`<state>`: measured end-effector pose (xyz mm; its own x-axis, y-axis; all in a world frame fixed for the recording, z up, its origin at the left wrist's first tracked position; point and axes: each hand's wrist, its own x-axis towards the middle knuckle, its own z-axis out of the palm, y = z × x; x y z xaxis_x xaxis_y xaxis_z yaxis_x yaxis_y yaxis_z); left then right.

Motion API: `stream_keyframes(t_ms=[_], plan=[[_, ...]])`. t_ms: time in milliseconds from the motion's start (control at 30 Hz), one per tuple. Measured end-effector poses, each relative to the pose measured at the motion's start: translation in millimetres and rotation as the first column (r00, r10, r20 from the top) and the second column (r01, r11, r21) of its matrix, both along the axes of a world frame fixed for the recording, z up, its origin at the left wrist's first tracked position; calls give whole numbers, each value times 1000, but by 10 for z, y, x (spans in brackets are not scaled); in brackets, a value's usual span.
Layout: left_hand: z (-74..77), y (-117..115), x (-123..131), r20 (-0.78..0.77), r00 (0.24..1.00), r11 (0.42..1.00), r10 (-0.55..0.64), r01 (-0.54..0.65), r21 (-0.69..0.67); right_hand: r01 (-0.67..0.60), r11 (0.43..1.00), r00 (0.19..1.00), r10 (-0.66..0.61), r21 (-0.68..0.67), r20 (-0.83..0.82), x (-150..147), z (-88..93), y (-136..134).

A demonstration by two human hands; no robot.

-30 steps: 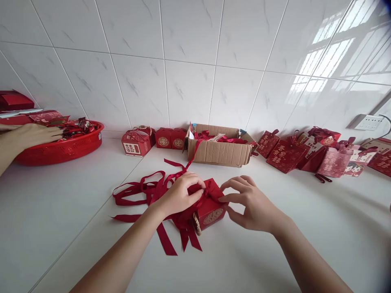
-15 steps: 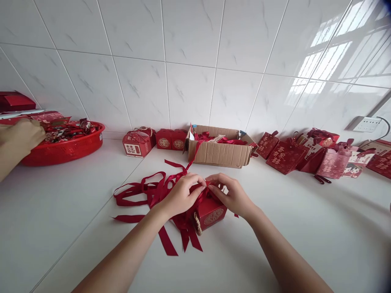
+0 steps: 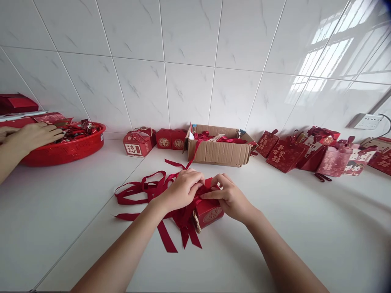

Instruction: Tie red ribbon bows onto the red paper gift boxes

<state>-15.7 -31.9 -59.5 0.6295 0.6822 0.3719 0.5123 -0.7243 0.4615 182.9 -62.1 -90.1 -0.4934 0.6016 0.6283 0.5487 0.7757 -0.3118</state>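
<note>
A small red gift box (image 3: pixel 210 212) with a gold round pattern and a twisted gold cord at its left end stands on the white counter. My left hand (image 3: pixel 183 189) pinches dark red ribbon at the top of the box. From the right, my right hand (image 3: pixel 230 197) has its thumb and fingers on the ribbon over the box top; the fingertips partly hide what they grip. Loose red ribbons (image 3: pixel 134 195) lie in loops left of the box, and several cut ends hang in front of it.
A cardboard box (image 3: pixel 216 152) of red ribbons stands by the tiled wall. Red gift boxes (image 3: pixel 137 144) are left of it, gift bags (image 3: pixel 287 154) right. Another person's hand (image 3: pixel 35 136) reaches over a red basket (image 3: pixel 67 152) of wrapped sweets.
My right hand has turned and lowered slightly, its fingers shifting along the ribbon. My hands have moved a little apart. The other person's hand has spread flatter over the basket.
</note>
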Motion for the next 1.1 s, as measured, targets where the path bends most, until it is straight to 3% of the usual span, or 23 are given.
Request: stream_keyframes(t_ms=[200, 300, 433, 500, 800, 933, 1100], plan=[[192, 92, 1, -164, 986, 985, -37, 8, -174, -34, 999, 999, 33, -39, -38, -3, -22, -6], [243, 153, 70, -119, 983, 948, -140, 99, -301, -42, 997, 998, 39, -60, -51, -1, -31, -10], [200, 213, 83, -10, 974, 865, -224, 194, -463, -39, 996, 997, 33, -79, -66, 1, -32, -8], [151, 222, 43, 27, 977, 860, -212, 199, -470, -41, 996, 997, 35, -85, -72, 2, -34, -3], [5, 185, -19, 94, 980, 936, -173, 194, -295, -51, 996, 996, 45, -69, -83, 5, -39, 4], [0, 169, 2, 141, 984, 928, -110, 152, -341, -58, 996, 994, 51, -74, -92, 4, -28, -4], [15, 153, 19, 199, 980, 874, -10, 105, -475, -62, 996, 995, 56, -68, -84, 1, -19, -11]])
